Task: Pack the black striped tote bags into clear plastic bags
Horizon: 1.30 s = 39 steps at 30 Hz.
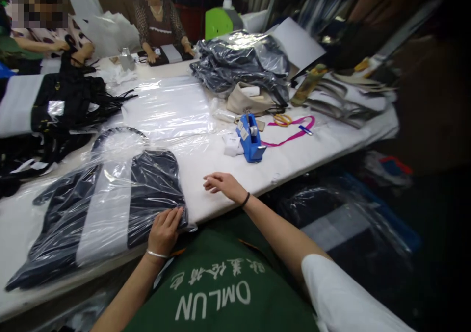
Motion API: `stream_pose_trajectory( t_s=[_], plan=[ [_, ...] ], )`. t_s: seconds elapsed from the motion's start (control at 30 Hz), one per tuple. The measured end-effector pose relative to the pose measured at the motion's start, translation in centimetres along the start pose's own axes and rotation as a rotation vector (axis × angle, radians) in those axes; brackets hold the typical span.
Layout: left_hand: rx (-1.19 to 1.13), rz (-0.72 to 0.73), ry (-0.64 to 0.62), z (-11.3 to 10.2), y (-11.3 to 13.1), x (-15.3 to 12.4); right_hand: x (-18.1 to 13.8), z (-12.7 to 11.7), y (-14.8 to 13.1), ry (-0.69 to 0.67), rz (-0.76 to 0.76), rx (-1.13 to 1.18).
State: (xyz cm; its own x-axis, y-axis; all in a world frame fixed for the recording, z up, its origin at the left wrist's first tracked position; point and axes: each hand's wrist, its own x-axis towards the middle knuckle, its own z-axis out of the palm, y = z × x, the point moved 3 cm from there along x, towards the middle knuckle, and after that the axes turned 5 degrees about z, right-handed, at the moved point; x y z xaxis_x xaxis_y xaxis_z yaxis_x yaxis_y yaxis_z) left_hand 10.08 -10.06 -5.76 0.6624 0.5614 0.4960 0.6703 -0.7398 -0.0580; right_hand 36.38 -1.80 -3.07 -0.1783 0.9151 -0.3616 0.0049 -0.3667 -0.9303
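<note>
A dark fabric item wrapped by a pale paper band lies inside a clear plastic bag [110,199] on the near left of the table. My left hand [165,228] rests on the bag's lower right corner, its fingers stretched flat on the plastic. Over the table's front edge hangs my right hand [225,185], empty, with loosely bent fingers apart. Beyond it stands a blue tape dispenser [250,138], with a small white paper slip [233,144] beside it.
Clear plastic bags [171,106] lie flat mid-table. Dark bagged goods [243,62] are heaped behind; black goods [59,96] are stacked at left. Orange-handled scissors [282,120], a pink ribbon [290,138] and a blue pen [305,130] lie right. Two people work across the table.
</note>
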Motion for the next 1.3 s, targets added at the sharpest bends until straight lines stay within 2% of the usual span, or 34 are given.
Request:
stream_pose_trajectory(
  t_s=[0.13, 0.17, 0.2, 0.27, 0.33, 0.43, 0.57, 0.7, 0.87, 0.9, 0.97, 1.07, 1.13, 1.17, 1.2, 1.23, 1.3],
  plan=[
    [-0.014, -0.003, 0.03, 0.4, -0.2, -0.4, -0.9, -12.6, -4.5, 0.803, -0.362, -0.364],
    [-0.014, -0.004, 0.031, 0.5, -0.2, -0.5, -0.9, -15.0, -5.1, 0.941, -0.384, -0.469],
    [-0.011, -0.003, 0.029, 0.5, -0.2, -0.5, -0.4, -17.1, -5.5, 1.012, -0.359, -0.534],
    [0.005, 0.0, 0.029, 0.3, -0.1, -0.3, 1.1, -19.9, -5.3, 1.001, -0.229, -0.526],
    [0.029, 0.008, 0.033, 0.1, 0.0, -0.1, 2.5, -21.1, -4.8, 0.921, -0.131, -0.424],
    [0.054, 0.017, 0.045, -0.1, 0.0, 0.2, 2.7, -21.0, -4.4, 0.916, -0.154, -0.322],
    [0.053, 0.014, 0.032, 0.0, 0.0, 0.1, -0.4, -19.9, -2.8, 1.027, -0.266, -0.23],
    [0.027, -0.036, -0.022, 0.0, 0.2, 0.1, -2.3, -19.4, 0.7, 0.964, -0.178, -0.137],
    [0.014, -0.089, -0.036, -0.2, 0.8, 0.4, -2.8, -19.9, 2.2, 1.032, -0.082, -0.358],
    [0.014, -0.096, -0.035, -0.2, 0.9, 0.5, -2.8, -19.2, 2.1, 0.998, -0.081, -0.358],
    [0.014, -0.107, -0.032, -0.3, 1.0, 0.5, -2.4, -16.2, 1.9, 0.82, -0.09, -0.287],
    [0.003, -0.128, -0.026, -0.3, 1.1, 0.4, -0.9, -7.3, 1.8, 0.31, -0.038, -0.232],
    [-0.014, -0.136, -0.038, -0.3, 1.0, 0.3, 0.5, -0.2, 1.9, -0.129, 0.042, -0.283],
    [-0.021, -0.134, -0.044, -0.2, 0.9, 0.3, 1.3, 2.8, 1.8, -0.259, 0.056, -0.314],
    [-0.025, -0.131, -0.047, -0.2, 0.9, 0.2, 2.2, 5.2, 1.7, -0.328, 0.057, -0.367],
    [-0.026, -0.129, -0.048, -0.2, 0.9, 0.2, 3.0, 7.1, 1.5, -0.332, 0.04, -0.45],
    [-0.023, -0.13, -0.048, 0.0, 0.9, 0.1, 4.5, 9.2, 1.0, -0.25, -0.005, -0.687]
  ],
)
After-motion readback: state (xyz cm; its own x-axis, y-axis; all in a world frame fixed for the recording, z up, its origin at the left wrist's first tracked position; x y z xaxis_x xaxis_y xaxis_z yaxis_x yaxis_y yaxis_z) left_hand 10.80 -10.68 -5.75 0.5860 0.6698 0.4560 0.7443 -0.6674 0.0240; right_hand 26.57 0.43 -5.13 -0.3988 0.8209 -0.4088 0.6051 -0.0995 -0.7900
